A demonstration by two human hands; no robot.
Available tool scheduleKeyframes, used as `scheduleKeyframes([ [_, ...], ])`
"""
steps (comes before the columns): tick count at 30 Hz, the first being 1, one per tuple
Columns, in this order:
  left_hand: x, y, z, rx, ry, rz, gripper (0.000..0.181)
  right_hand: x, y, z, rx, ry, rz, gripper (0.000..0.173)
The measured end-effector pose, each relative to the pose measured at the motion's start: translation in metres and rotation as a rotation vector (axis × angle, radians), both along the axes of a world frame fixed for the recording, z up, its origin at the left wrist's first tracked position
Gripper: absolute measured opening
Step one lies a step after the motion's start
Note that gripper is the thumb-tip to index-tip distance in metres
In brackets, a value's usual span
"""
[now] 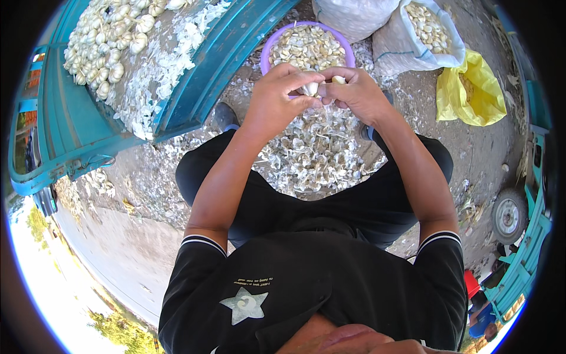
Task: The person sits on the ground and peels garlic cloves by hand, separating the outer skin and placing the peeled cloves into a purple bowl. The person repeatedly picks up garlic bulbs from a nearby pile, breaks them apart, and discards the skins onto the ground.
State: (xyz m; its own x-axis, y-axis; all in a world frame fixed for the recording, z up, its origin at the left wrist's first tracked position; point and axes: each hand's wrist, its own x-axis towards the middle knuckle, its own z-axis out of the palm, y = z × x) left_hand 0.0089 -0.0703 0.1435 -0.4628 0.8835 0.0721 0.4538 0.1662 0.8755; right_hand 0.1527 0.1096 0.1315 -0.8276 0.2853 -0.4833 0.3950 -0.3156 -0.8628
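Observation:
My left hand (283,93) holds a partly opened garlic bulb (311,87) between thumb and fingers. Close beside it, my right hand (353,90) has a garlic clove (338,80) at its fingers, with its thumb against the bulb. Just beyond both hands, a purple round basin (264,57) holds many loose cloves (309,46). On the teal metal truck bed at the upper left lies a heap of whole garlic bulbs (117,42). Garlic skins (309,155) cover the ground between my legs.
A white woven sack (393,55) of cloves and a closer-to-right yellow bag (482,101) stand at the upper right. Another full sack (353,17) is behind the basin. The teal truck bed's edge (212,75) runs along the left. A wheel (509,217) and a person (484,321) are far right.

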Motion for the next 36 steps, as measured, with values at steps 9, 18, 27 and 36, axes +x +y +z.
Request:
scheduleKeyframes([
  [9, -0.004, 0.002, -0.004, 0.048, -0.203, 0.032, 0.045, 0.003, 0.004, -0.013, -0.134, 0.031, -0.075, 0.036],
  [18, -0.013, 0.003, -0.01, -0.05, -0.486, 0.211, 0.039, 0.0, 0.005, 0.006, 0.051, 0.108, -0.006, 0.03],
  [27, -0.002, 0.004, -0.013, -0.05, -0.25, 0.16, 0.03, 0.002, 0.002, 0.004, 0.36, 0.234, 0.051, 0.029],
  [36, -0.003, 0.006, -0.011, -0.073, -0.521, 0.124, 0.03, 0.006, 0.019, -0.001, -0.101, 0.161, 0.009, 0.032],
])
